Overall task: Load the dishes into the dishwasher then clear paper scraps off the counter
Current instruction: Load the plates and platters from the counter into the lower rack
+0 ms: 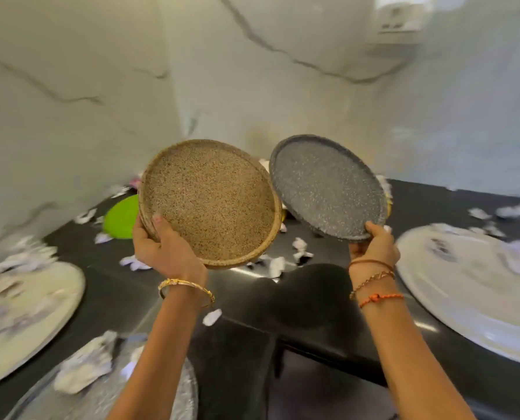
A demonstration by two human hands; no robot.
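Observation:
My left hand (162, 247) grips the lower edge of a brown speckled plate (210, 201), held up tilted above the black counter (252, 298). It looks like more than one brown plate stacked together. My right hand (374, 247) grips the lower rim of a grey speckled plate (325, 186), raised beside the brown one. Several crumpled paper scraps (301, 250) lie scattered over the counter. A green plate (121, 216) sits on the counter behind my left hand.
A large white plate (470, 286) with scraps lies on the right of the counter. Another large white plate (25, 316) lies at the left. A grey speckled plate (101, 398) with crumpled paper sits bottom left. White marbled walls meet in the corner behind.

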